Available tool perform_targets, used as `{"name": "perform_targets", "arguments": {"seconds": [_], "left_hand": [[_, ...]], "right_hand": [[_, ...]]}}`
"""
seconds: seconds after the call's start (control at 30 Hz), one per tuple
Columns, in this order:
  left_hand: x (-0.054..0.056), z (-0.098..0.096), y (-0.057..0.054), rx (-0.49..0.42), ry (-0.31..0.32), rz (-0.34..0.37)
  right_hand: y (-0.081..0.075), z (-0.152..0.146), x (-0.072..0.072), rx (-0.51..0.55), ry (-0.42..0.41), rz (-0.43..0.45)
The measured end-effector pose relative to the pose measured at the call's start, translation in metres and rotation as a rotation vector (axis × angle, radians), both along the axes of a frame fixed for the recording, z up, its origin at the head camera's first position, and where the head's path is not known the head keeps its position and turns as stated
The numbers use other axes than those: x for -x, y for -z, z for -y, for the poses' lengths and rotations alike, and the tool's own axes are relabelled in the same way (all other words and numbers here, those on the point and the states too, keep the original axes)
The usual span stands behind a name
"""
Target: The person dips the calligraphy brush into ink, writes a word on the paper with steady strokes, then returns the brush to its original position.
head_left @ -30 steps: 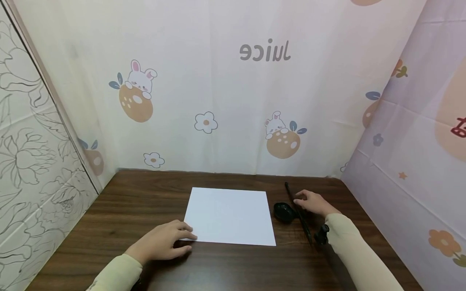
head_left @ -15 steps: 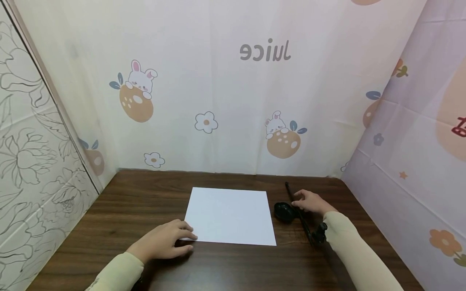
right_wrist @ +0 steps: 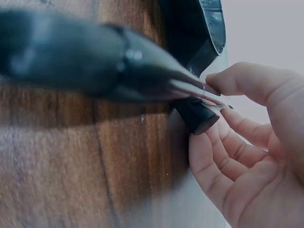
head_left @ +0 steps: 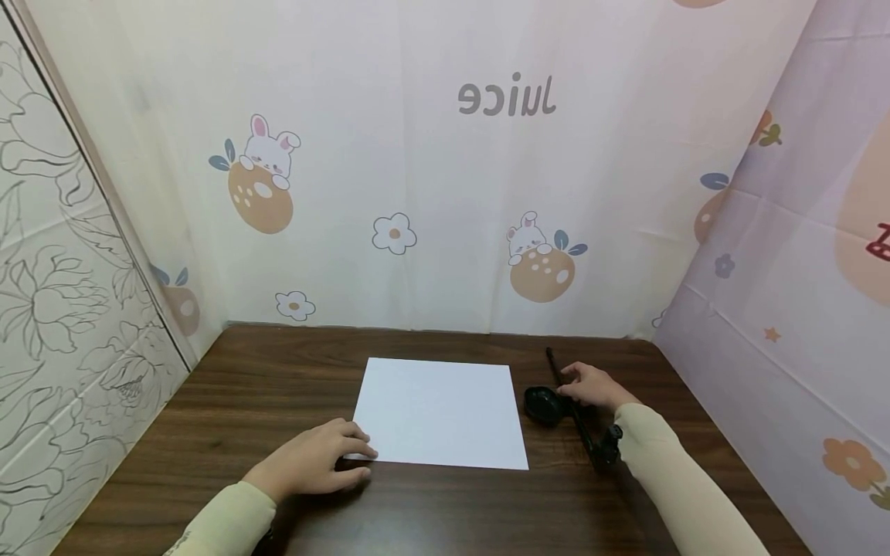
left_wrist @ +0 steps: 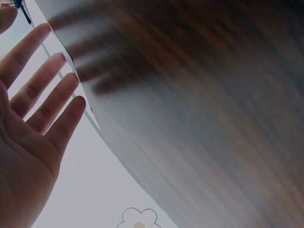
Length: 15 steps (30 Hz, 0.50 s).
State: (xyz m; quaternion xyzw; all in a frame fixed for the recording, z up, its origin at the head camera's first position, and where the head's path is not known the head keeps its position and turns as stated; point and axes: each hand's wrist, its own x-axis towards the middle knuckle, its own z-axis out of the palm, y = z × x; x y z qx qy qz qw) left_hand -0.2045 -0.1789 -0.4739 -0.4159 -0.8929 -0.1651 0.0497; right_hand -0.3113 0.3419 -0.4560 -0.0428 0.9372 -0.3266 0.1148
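A white sheet of paper (head_left: 445,413) lies on the table. My left hand (head_left: 313,459) rests at its lower left corner, fingers spread and extended, fingertips on the paper's edge. The left wrist view shows this hand (left_wrist: 33,99) palm-side with nothing in it. To the right of the paper, my right hand (head_left: 591,384) pinches a long, slim, pen-like black stick (head_left: 554,367) between thumb and fingers. The stick (right_wrist: 95,59) looms blurred in the right wrist view. It crosses the short handle (right_wrist: 197,116) of a black bowl-shaped dish (head_left: 544,405).
The dark wooden table (head_left: 459,513) extends back to a printed curtain (head_left: 445,154). More fabric walls (head_left: 786,293) stand on the right and left sides. A black wrist camera (head_left: 609,445) sits under the right sleeve, close to the stick's near end.
My right thumb and fingers have drawn in around the stick, and the right wrist has shifted slightly left. The left hand, paper and dish stay nearly as before.
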Motion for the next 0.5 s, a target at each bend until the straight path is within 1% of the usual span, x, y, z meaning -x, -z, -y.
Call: {"name": "perform_targets", "arguments": {"seconds": [0.33,0.5], "left_hand": [[0.0010,-0.0001,0.0013,-0.001,0.005,0.004],[0.0009,0.0003,0.0031,-0.007,0.004,-0.001]], "right_hand": [[0.0001,-0.0024,0.0013,0.050,0.026,0.020],[-0.0041,-0.0057,0.0025,0.078,0.042,0.011]]}}
